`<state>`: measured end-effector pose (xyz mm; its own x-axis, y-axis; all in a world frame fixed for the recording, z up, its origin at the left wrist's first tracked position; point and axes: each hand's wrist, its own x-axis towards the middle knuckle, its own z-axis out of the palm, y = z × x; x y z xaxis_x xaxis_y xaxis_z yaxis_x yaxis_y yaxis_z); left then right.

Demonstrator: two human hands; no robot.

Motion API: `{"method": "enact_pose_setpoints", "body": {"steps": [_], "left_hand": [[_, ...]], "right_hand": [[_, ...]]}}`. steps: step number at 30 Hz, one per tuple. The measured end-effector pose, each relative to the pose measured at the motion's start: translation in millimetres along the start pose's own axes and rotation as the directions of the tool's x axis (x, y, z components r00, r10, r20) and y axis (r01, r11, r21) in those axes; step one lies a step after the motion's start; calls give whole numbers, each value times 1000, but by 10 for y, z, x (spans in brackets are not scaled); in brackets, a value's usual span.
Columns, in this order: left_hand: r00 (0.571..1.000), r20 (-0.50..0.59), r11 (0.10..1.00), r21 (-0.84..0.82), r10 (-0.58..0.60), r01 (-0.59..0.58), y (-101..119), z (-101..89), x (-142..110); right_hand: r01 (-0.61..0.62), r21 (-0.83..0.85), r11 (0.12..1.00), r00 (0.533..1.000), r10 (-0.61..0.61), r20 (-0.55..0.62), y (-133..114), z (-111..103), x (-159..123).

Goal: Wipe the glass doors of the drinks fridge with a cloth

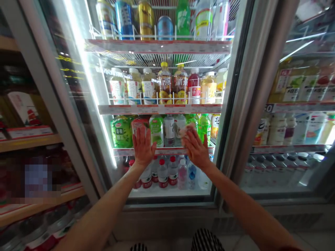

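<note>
My left hand (143, 148) lies flat against the glass door (170, 206) of a lit drinks fridge, fingers spread and pointing up, with nothing in it. To its right, my right hand (196, 148) presses a crumpled pale cloth (186, 130) to the same glass. Most of that cloth is hidden under the fingers, so I cannot tell whether it is fabric or paper. Behind the glass, level with both hands, stand a green bottle (156, 130) and clear bottles (169, 130) on a shelf.
Higher shelves hold cans (146, 19) and tea bottles (164, 83); red-capped water bottles (162, 174) stand at the bottom. A second fridge door (264, 87) is on the right. Wooden shelves (31, 143) with packaged goods run along the left. Striped fabric (205, 240) shows at my knees.
</note>
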<state>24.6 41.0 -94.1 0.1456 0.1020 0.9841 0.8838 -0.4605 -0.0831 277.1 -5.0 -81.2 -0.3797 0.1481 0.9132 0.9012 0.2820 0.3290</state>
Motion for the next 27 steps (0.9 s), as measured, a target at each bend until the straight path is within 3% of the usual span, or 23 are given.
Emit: {"method": "enact_pose_setpoints", "body": {"steps": [1, 3, 5, 6, 8, 10, 11, 13, 15, 17, 19, 21, 23, 25, 27], "left_hand": [[1000, -1, 1000, 1, 4, -4, 1, -1, 0], [1000, -5, 1000, 6, 7, -7, 4, 0, 1], [1000, 1, 1000, 6, 1, -1, 7, 0, 0], [1000, 8, 1000, 4, -7, 7, 7, -1, 0], [999, 22, 1000, -5, -25, 26, 8, -4, -2], [999, 23, 1000, -9, -28, 28, 7, -9, -4], [1000, 19, 1000, -7, -24, 24, 7, -10, -4], [1000, 17, 1000, 3, -16, 16, 10, -9, -6], [999, 22, 1000, 13, -23, 22, 14, -4, -7], [999, 26, 999, 14, -34, 34, 19, 0, -6], [999, 16, 999, 7, -35, 35, 25, -2, -2], [1000, 3, 1000, 5, -24, 24, 29, -8, 3], [1000, -2, 1000, 6, -14, 14, 32, -14, 6], [1000, 4, 1000, 0, -21, 21, 27, -11, 4], [999, 19, 999, -11, -34, 34, 13, -1, -7]], "right_hand": [[-91, -22, 996, 994, 90, -57, 50, -6, 26], [-327, -47, 944, 930, 313, -193, 137, 1, 91], [-417, -41, 908, 887, 397, -238, 113, 34, 131], [-379, -38, 925, 908, 363, -208, 54, 54, 133], [-173, -23, 985, 982, 170, -86, -93, 83, 105], [0, -3, 1000, 1000, 0, 13, -152, 77, 71], [12, -5, 1000, 1000, -12, 23, -117, 60, 67], [-128, -41, 991, 990, 125, -59, 54, 14, 100], [-350, -61, 935, 921, 331, -208, 233, -15, 168], [-440, -47, 897, 867, 411, -281, 261, -9, 222], [-336, -33, 941, 921, 321, -218, 112, 24, 228], [-121, -5, 993, 989, 120, -83, -82, 54, 195], [-1, 20, 1000, 1000, 1, -3, -154, 54, 166], [-78, 0, 997, 996, 78, -54, -46, 26, 174], [-280, -24, 960, 944, 270, -187, 136, 3, 224]]}}
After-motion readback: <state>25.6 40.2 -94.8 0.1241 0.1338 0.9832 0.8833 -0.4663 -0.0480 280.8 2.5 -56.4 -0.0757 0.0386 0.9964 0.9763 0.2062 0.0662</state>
